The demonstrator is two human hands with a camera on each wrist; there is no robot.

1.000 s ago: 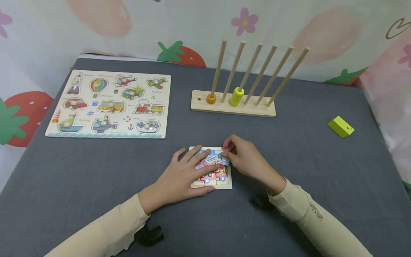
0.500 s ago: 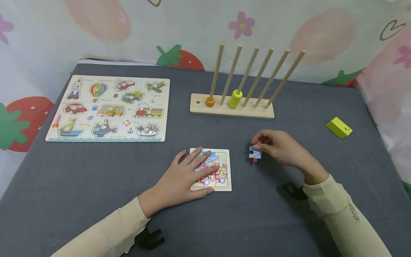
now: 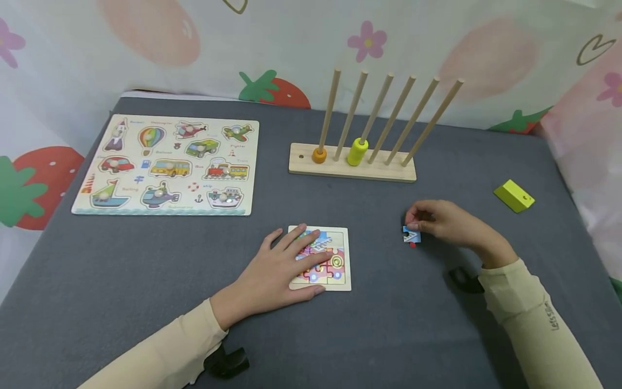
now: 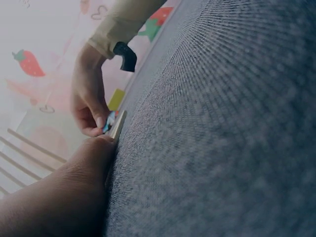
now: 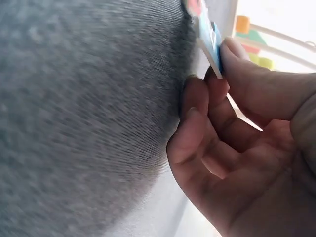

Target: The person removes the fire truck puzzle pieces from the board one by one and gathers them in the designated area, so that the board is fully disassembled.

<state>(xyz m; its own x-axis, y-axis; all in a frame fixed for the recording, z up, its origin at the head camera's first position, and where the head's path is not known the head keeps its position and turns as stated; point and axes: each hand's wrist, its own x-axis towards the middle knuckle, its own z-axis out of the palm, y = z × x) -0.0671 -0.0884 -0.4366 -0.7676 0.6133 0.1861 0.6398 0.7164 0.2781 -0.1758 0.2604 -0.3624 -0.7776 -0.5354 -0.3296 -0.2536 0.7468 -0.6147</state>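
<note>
My left hand (image 3: 279, 273) lies with fingers spread over a small framed jigsaw puzzle (image 3: 342, 237), covering its left part. The puzzle shows a pink vehicle picture, with a bare cream spot at its upper right corner. To the right of it, my right hand (image 3: 449, 227) pinches a blue jigsaw piece (image 3: 411, 235) with a red knob between thumb and index finger. In the right wrist view the piece (image 5: 210, 42) stands on edge, its thin side showing, close to the cloth. The left wrist view shows the right hand (image 4: 91, 106) beyond the puzzle frame's edge (image 4: 120, 126).
A large vehicle peg puzzle board (image 3: 194, 183) lies at the back left. Behind the hands stands a wooden peg rack (image 3: 384, 170) with tall rods, an orange bead (image 3: 319, 155) and a lime bead stack (image 3: 357, 152). A yellow-green block (image 3: 514, 195) sits at the right.
My right hand has lifted the blue piece out of the puzzle's upper right corner and carried it right across the cloth. The left hand has stayed on the puzzle.
</note>
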